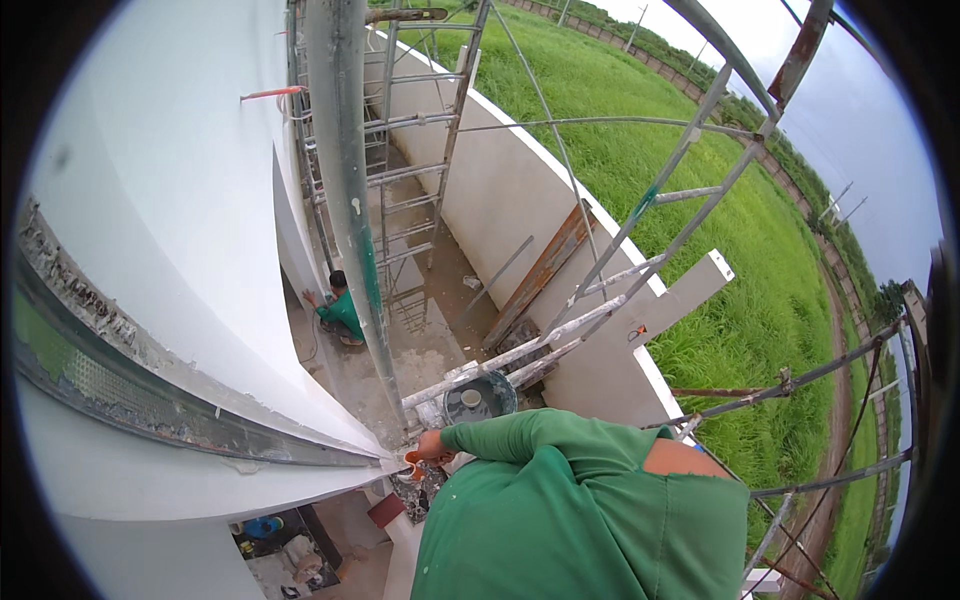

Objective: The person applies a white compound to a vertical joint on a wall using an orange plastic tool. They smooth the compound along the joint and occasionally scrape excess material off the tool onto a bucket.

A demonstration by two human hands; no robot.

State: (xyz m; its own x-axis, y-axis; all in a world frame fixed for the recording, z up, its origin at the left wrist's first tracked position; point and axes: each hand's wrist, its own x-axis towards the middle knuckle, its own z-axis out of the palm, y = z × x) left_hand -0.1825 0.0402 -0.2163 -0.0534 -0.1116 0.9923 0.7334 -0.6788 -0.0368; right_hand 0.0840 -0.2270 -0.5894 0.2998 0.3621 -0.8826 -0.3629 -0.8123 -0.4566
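A green-sleeved arm (560, 435) reaches in from the right, bent across the lower middle. At its end my right hand (433, 447) is closed around a small orange-and-white object (411, 459), too small to name. The hand is at the tip of a curved white ledge (300, 440), beside a speckled, plaster-spotted surface (420, 490). A dark bucket (511, 398) stands just beyond the hand, with a pale round thing (471, 398) inside. My left hand does not show; green cloth fills the area below.
A thick grey pole (345, 180) rises close by, with scaffold frames (410, 175) behind it and more scaffold tubes (690, 200) at right. Far below, a person in green (342, 313) crouches by the wall on wet ground. A white boundary wall (520, 200) borders the grass.
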